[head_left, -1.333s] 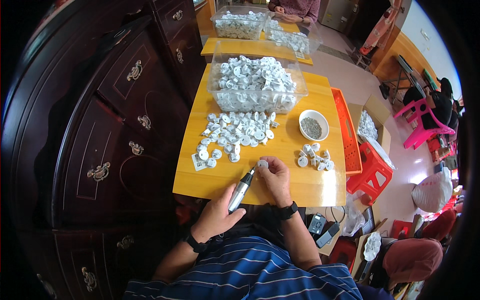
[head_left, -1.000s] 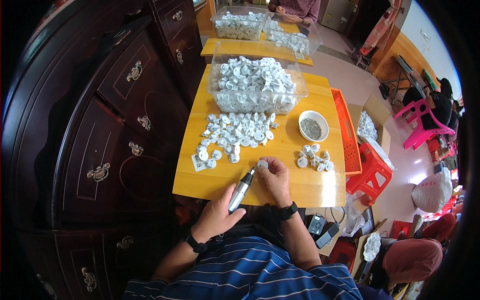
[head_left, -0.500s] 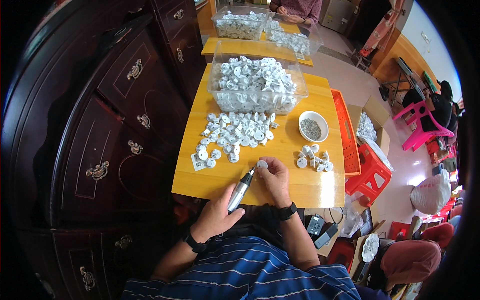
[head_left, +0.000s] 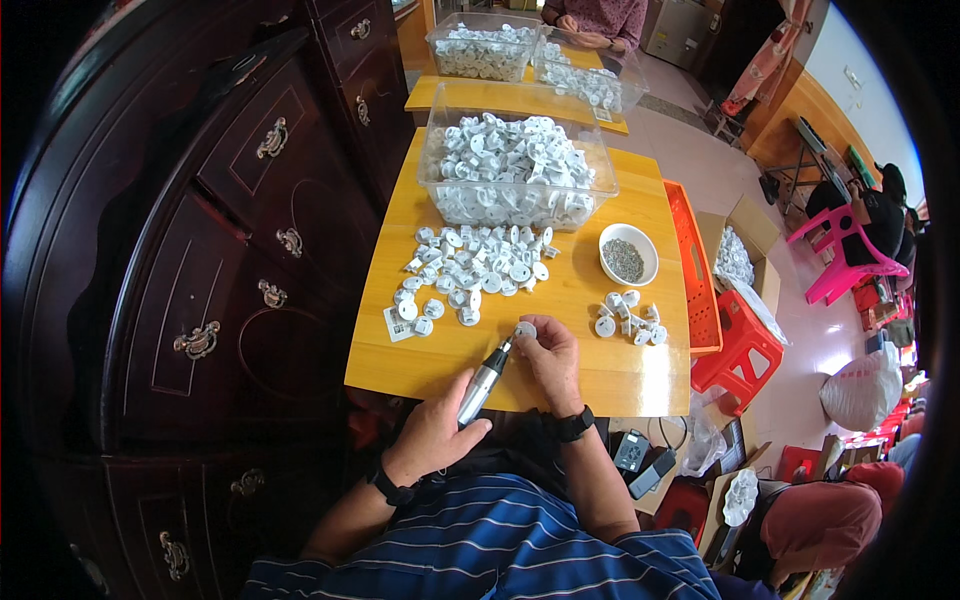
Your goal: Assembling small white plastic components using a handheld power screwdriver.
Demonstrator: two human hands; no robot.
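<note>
My left hand (head_left: 432,430) is wrapped round a silver and black electric screwdriver (head_left: 484,386), its tip pointing up and to the right. Between thumb and fingers, my right hand (head_left: 552,357) pinches a small round white plastic part (head_left: 525,329) near the table's front edge. The screwdriver's tip meets this part or lies very close to it; contact is too small to make out. Beyond my hands a pile of loose white plastic parts (head_left: 480,262) covers the table's left middle. A smaller group of the parts (head_left: 634,318) lies to the right.
A clear plastic bin (head_left: 520,205) full of white parts stands at the back of the yellow table (head_left: 570,385). A white bowl (head_left: 607,262) holds small metal pieces. Right of the table are an orange crate (head_left: 692,265) and a red stool (head_left: 745,355). A person (head_left: 605,20) sits beyond.
Both hands keep nearly the same place, holding the screwdriver and the white part. The whole view has shifted very slightly.
</note>
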